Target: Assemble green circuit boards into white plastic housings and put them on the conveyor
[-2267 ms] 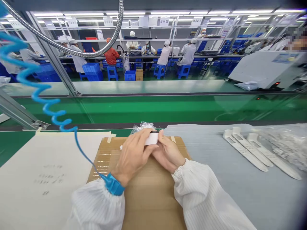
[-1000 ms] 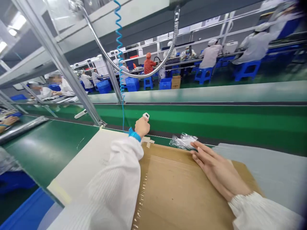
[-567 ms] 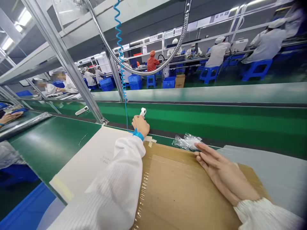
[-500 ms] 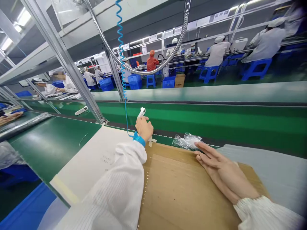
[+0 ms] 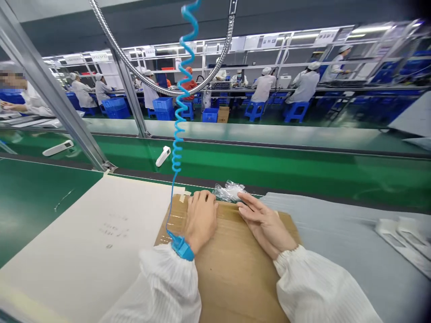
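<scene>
My left hand (image 5: 202,220), a blue wrist strap (image 5: 182,247) on its wrist, lies palm down on a brown cardboard sheet (image 5: 235,273). Its fingers bend loosely at the sheet's far edge, with nothing seen in them. My right hand (image 5: 266,224) is open over the right part of the cardboard, thumb side up. Its fingertips come close to a crumpled clear plastic bag (image 5: 230,191); I cannot tell whether they touch it. Beyond my left hand, a white handheld device (image 5: 163,156) with a small dark window lies on the green belt (image 5: 269,166).
Another white device (image 5: 58,148) lies on the belt farther left. White paper with writing (image 5: 84,224) covers the left bench. White plastic shells (image 5: 404,242) rest on a grey sheet (image 5: 336,251) at right. A coiled blue cord (image 5: 182,98) hangs ahead; people sit beyond.
My left hand has let go of the white device on the belt and drawn back onto the cardboard. The view has turned right, bringing the white shells into sight.
</scene>
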A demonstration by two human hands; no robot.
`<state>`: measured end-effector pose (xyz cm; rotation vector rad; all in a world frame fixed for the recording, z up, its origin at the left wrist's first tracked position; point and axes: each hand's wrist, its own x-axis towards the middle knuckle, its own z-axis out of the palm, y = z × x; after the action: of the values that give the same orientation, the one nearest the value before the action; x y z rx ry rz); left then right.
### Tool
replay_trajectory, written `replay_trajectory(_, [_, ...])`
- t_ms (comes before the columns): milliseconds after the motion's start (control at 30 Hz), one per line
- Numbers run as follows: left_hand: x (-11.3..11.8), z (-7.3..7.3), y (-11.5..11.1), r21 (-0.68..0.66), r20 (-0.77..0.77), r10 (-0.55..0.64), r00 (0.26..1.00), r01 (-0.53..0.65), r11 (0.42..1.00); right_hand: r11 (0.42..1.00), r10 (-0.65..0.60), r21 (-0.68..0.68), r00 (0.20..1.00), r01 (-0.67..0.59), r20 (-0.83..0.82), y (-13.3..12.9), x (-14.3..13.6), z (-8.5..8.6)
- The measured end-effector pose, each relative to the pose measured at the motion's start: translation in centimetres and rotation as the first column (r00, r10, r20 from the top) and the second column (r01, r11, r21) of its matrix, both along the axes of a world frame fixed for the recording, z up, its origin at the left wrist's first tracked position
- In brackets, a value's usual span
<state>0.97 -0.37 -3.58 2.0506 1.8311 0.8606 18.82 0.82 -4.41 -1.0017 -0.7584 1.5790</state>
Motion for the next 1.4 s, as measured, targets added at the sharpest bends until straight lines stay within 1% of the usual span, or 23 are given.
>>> replay_trajectory(33, [-0.1, -0.2, -0.1, 0.008, -0.09, -0.018, 0.996, 0.019, 1.0, 1.0, 0.004, 0.001, 1.0, -0.004, 0.005, 0.0, 0.0, -0.1])
replay_trajectory(100, [-0.1, -0.3, -0.2, 0.001, -0.135, -0.006, 0.991, 0.006, 1.0, 1.0, 0.01, 0.003, 1.0, -0.01, 0.008, 0.0, 0.1, -0.1])
replay_trajectory(200, [-0.1, -0.1, -0.2, 0.012, -0.117, 0.026, 0.993, -0.025, 1.0, 1.0, 0.01, 0.003, 1.0, -0.01, 0.014, -0.1, 0.1, 0.0])
replay_trajectory(333, [0.2, 0.4, -0.4, 0.083, -0.085, 0.049, 0.995, -0.042, 0.996, 1.0, -0.013, -0.005, 1.0, 0.014, 0.018, -0.2, -0.1, 0.6])
replay_trajectory(367, [0.2, 0.5, -0.5, 0.088, -0.085, 0.047, 0.995, -0.04, 0.995, 1.0, -0.02, -0.01, 1.0, 0.02, 0.011, -0.2, -0.2, 0.8])
replay_trajectory(433, [0.3, 0.6, -0.6, 0.049, -0.111, 0.022, 0.994, -0.017, 0.999, 0.999, -0.031, -0.022, 0.999, 0.031, -0.008, -0.3, -0.3, 1.0])
replay_trajectory(500, [0.3, 0.5, -0.6, -0.011, -0.155, -0.021, 0.988, 0.02, 1.0, 0.999, -0.043, -0.029, 0.999, 0.042, -0.029, -0.3, -0.3, 1.0])
replay_trajectory(567, [0.3, 0.3, -0.6, -0.038, -0.176, -0.045, 0.983, 0.038, 0.999, 0.999, -0.044, -0.028, 0.999, 0.043, -0.031, -0.3, -0.3, 0.8])
replay_trajectory(767, [0.2, 0.3, -0.5, -0.021, -0.169, -0.037, 0.985, 0.034, 0.999, 1.0, 0.004, 0.008, 1.0, -0.004, -0.002, -0.2, 0.1, 0.2])
replay_trajectory(933, [0.2, 0.3, -0.5, -0.053, -0.113, -0.024, 0.993, 0.019, 0.998, 1.0, -0.006, 0.001, 1.0, 0.006, 0.024, -0.1, 0.0, 0.1])
replay_trajectory(1033, [0.2, 0.2, -0.5, -0.046, -0.097, -0.005, 0.995, 0.001, 0.999, 1.0, -0.009, 0.009, 1.0, 0.009, 0.024, -0.2, -0.1, 0.3])
replay_trajectory(1133, [0.1, 0.0, -0.4, -0.047, -0.107, 0.001, 0.994, -0.006, 0.999, 1.0, -0.006, 0.009, 1.0, 0.007, -0.013, -0.1, -0.2, 0.4])
replay_trajectory(1267, [0.0, -0.2, -0.2, -0.031, -0.131, -0.015, 0.991, 0.011, 0.999, 1.0, -0.028, -0.006, 0.999, 0.028, -0.046, -0.2, -0.3, 0.4])
replay_trajectory(1333, [0.0, -0.4, -0.1, -0.006, -0.151, -0.018, 0.988, 0.017, 1.0, 1.0, -0.01, 0.01, 0.998, 0.011, -0.065, -0.4, -0.2, 0.4])
replay_trajectory(1400, [-0.1, -0.7, 0.2, 0.027, -0.163, 0.006, 0.987, -0.001, 1.0, 0.999, 0.023, 0.03, 0.995, -0.02, -0.093, -0.5, -0.2, 0.3])
